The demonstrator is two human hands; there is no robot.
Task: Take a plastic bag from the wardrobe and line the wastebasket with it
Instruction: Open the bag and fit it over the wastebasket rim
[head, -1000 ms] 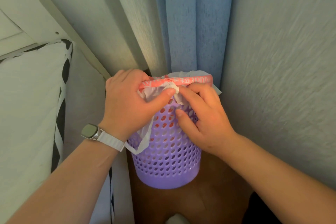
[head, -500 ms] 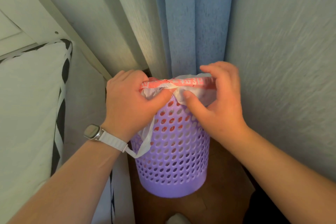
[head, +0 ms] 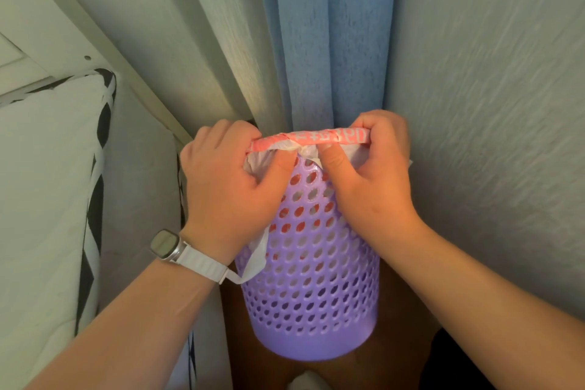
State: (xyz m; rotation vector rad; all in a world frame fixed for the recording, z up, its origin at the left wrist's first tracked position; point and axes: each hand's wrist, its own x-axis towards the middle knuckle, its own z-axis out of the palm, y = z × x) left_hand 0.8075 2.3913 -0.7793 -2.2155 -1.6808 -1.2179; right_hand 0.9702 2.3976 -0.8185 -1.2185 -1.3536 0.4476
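My left hand (head: 228,187) and right hand (head: 373,187) hide the purple perforated wastebasket's (head: 313,294) rim at frame centre; I can't see inside. Both pinch the white, red-printed plastic bag (head: 311,138) folded over it.

A blue curtain (head: 326,41) is hung in the corner, flanked by a pale curtain (head: 202,51) on the left and a textured grey wall (head: 493,79) on the right. A brown floor (head: 392,370) is seen below. At the left, a white cushion (head: 41,187) with black-and-white trim is set beneath a white panel (head: 34,19).
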